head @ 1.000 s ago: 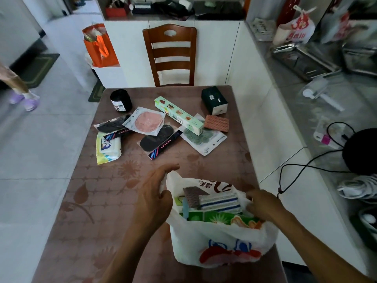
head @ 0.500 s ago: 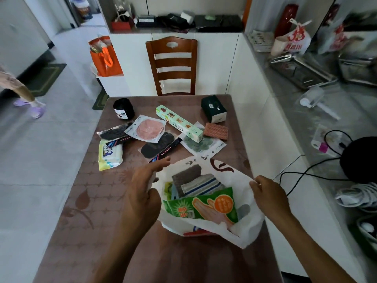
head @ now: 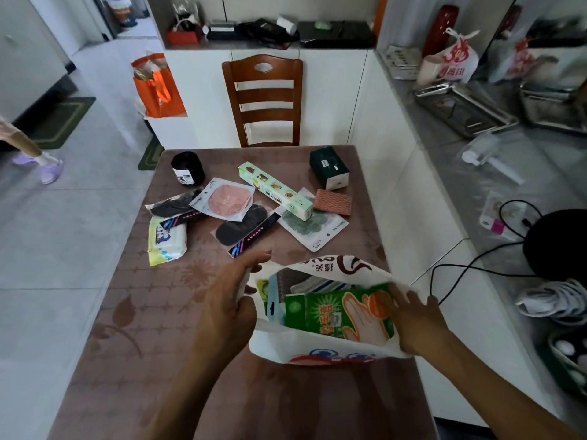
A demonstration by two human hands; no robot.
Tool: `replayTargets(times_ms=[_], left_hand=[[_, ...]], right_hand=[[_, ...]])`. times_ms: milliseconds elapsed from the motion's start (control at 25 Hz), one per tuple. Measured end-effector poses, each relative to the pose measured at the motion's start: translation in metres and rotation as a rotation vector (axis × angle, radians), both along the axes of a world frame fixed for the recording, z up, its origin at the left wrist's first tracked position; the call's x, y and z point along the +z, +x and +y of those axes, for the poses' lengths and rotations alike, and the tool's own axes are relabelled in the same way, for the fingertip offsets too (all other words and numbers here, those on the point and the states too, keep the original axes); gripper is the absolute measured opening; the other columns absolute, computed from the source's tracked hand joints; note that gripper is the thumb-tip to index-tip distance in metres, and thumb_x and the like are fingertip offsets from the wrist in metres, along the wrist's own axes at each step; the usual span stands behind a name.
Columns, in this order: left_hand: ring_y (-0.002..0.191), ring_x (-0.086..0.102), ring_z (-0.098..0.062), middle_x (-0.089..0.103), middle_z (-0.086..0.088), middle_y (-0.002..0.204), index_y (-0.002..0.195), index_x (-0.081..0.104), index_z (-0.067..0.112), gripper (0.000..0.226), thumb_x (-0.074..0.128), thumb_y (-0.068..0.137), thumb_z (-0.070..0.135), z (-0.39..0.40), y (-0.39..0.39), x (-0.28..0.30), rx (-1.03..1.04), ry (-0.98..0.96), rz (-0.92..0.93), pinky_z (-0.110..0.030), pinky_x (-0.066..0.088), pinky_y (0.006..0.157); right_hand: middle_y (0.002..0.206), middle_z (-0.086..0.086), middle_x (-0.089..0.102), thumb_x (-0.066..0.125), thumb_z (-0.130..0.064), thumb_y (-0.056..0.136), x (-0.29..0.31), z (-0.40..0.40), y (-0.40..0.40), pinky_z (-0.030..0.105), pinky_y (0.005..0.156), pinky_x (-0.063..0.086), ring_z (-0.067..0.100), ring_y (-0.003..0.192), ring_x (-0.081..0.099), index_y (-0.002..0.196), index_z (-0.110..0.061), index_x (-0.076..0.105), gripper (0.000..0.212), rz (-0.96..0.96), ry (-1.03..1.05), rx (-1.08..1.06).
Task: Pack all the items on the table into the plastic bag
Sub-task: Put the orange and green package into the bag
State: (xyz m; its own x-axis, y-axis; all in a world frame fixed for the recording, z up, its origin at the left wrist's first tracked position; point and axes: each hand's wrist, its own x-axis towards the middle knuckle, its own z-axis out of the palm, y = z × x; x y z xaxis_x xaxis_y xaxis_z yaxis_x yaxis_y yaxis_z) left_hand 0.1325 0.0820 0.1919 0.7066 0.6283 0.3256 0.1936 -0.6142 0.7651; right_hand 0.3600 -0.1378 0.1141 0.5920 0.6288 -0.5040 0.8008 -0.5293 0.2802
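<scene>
A white plastic bag (head: 320,347) lies open at the near right of the brown table (head: 152,328). My left hand (head: 230,300) grips its left rim. My right hand (head: 413,322) holds the right rim. Inside sit a green glove pack (head: 336,312) and grey sponges (head: 295,279). Farther back lie a wet-wipe pack (head: 165,239), two black insole packs (head: 244,228), a pink round pad pack (head: 227,198), a long green box (head: 274,190), a green pad pack (head: 313,227), a red-brown scrub pad (head: 333,202), a dark green box (head: 328,168) and a black roll (head: 187,168).
A wooden chair (head: 263,100) stands at the table's far edge. An orange bag (head: 157,87) sits on a low stand to the left. A grey counter (head: 495,173) with trays, cables and a black round appliance (head: 559,246) runs along the right. Another person's feet (head: 44,166) are at far left.
The bag has tipped and spread wider, showing the green glove pack. My right hand has moved from the outer rim onto the bag's right edge beside the pack.
</scene>
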Motion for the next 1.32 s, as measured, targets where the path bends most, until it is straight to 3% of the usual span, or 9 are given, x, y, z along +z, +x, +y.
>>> replayTargets(times_ms=[120, 200, 320, 440, 560, 720, 880, 1080, 1320], left_hand=[[0.110, 0.058, 0.001, 0.056, 0.017, 0.123, 0.124, 0.054, 0.026, 0.078, 0.035, 0.062, -0.018, 0.001, 0.005, 0.003, 0.014, -0.047, -0.026, -0.016, 0.054, 0.074], [0.105, 0.061, 0.000, 0.061, 0.008, 0.121, 0.121, 0.056, 0.024, 0.077, 0.037, 0.064, -0.024, 0.003, 0.009, 0.005, 0.037, -0.066, -0.023, -0.016, 0.055, 0.068], [0.098, 0.068, -0.017, 0.068, -0.003, 0.110, 0.103, 0.066, 0.014, 0.060, 0.042, 0.063, -0.024, 0.008, 0.010, -0.003, 0.180, -0.246, 0.004, -0.021, 0.049, 0.054], [0.112, 0.061, -0.022, 0.066, 0.001, 0.112, 0.099, 0.070, 0.008, 0.055, 0.045, 0.064, -0.026, 0.003, 0.013, -0.006, 0.306, -0.379, 0.065, -0.018, 0.050, 0.058], [0.083, 0.065, 0.002, 0.063, 0.003, 0.109, 0.103, 0.069, 0.006, 0.050, 0.045, 0.072, -0.025, -0.008, 0.018, 0.005, 0.276, -0.349, 0.093, -0.005, 0.047, 0.054], [0.062, 0.065, -0.019, 0.067, 0.011, 0.097, 0.100, 0.067, 0.019, 0.033, 0.055, 0.080, -0.005, -0.004, 0.017, 0.003, 0.312, -0.278, 0.129, -0.021, 0.052, 0.050], [0.057, 0.060, -0.012, 0.063, 0.021, 0.087, 0.108, 0.067, 0.024, 0.029, 0.065, 0.084, 0.008, -0.003, 0.010, 0.005, 0.279, -0.148, 0.253, -0.020, 0.051, 0.051], [0.054, 0.057, -0.020, 0.063, 0.025, 0.087, 0.110, 0.067, 0.021, 0.029, 0.064, 0.085, 0.007, -0.007, 0.013, -0.004, 0.231, -0.165, 0.187, -0.030, 0.054, 0.050], [0.055, 0.056, -0.021, 0.066, 0.021, 0.089, 0.106, 0.065, 0.028, 0.030, 0.065, 0.084, 0.007, -0.006, 0.015, -0.003, 0.208, -0.168, 0.120, -0.016, 0.044, 0.042]], right_hand=[[0.156, 0.009, 0.021, 0.068, -0.030, 0.077, 0.001, -0.007, 0.012, 0.050, 0.103, 0.034, 0.031, 0.134, 0.032, 0.148, -0.027, 0.018, 0.087, -0.080, 0.121, -0.170], [0.133, 0.008, 0.053, 0.063, -0.020, 0.080, -0.001, -0.012, 0.022, 0.043, 0.091, 0.049, 0.027, 0.110, 0.054, 0.128, -0.023, 0.050, 0.049, -0.030, 0.319, -0.384], [0.071, 0.003, 0.067, 0.049, 0.008, 0.077, 0.013, -0.013, 0.026, 0.037, 0.058, 0.053, 0.024, 0.065, 0.056, 0.064, -0.020, 0.067, 0.036, 0.430, 0.907, -0.781], [0.050, 0.006, 0.049, 0.033, 0.022, 0.068, 0.055, -0.003, 0.016, 0.032, 0.052, 0.036, 0.023, 0.050, 0.042, 0.057, -0.014, 0.057, 0.044, 0.946, 1.520, -0.992], [0.068, 0.002, 0.067, 0.047, 0.014, 0.079, 0.063, 0.019, -0.002, 0.029, 0.064, 0.050, 0.016, 0.065, 0.062, 0.075, -0.015, 0.064, 0.034, 0.821, 1.293, -0.644], [0.123, -0.005, 0.066, 0.054, -0.034, 0.089, 0.015, 0.039, -0.030, 0.035, 0.090, 0.054, 0.017, 0.105, 0.064, 0.113, -0.032, 0.058, 0.025, 0.549, 0.431, -0.116], [0.125, 0.006, 0.064, 0.057, -0.033, 0.090, -0.007, 0.031, -0.032, 0.035, 0.090, 0.049, 0.024, 0.112, 0.062, 0.127, -0.016, 0.054, 0.041, 0.168, -0.028, -0.052], [0.131, 0.004, 0.056, 0.055, -0.026, 0.093, -0.009, 0.018, -0.012, 0.025, 0.081, 0.049, 0.022, 0.116, 0.058, 0.134, -0.014, 0.045, 0.044, -0.044, 0.073, -0.168], [0.102, 0.000, 0.070, 0.054, -0.020, 0.087, 0.041, 0.013, 0.013, 0.026, 0.069, 0.047, 0.015, 0.087, 0.065, 0.099, -0.023, 0.068, 0.019, 0.264, 0.470, -0.369]])
